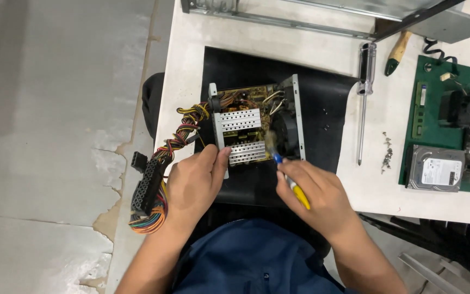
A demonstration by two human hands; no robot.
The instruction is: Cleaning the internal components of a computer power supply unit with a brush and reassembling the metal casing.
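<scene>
Brush (284, 166) in the right hand (316, 198): a small one with a yellow and blue handle, pinched between thumb and fingers partway up the handle. Its long axis runs on a slant, handle end low and toward the person, bristle end pointing up and away to the left, into the open power supply unit (254, 130). The bristles look blurred just over the lower perforated heat sink (248, 152), beside the black fan (285, 133).

The left hand (194, 185) grips the near left corner of the unit's metal frame, thumb pressed against the upright edge, fingers curled closed around it. The unit sits on a black mat (327, 114) on the white table (186, 81), near its front edge. A bundle of coloured wires (178, 139) trails from its left side, off the table, down to a black connector (143, 188) that hangs beside the left wrist.

Farther right on the table lies a long screwdriver (363, 92), shaft pointing toward the person, a few loose screws (387, 152) near its tip. Beyond those rests a green circuit board (455, 109) with a hard drive (435, 169) on its near corner.
</scene>
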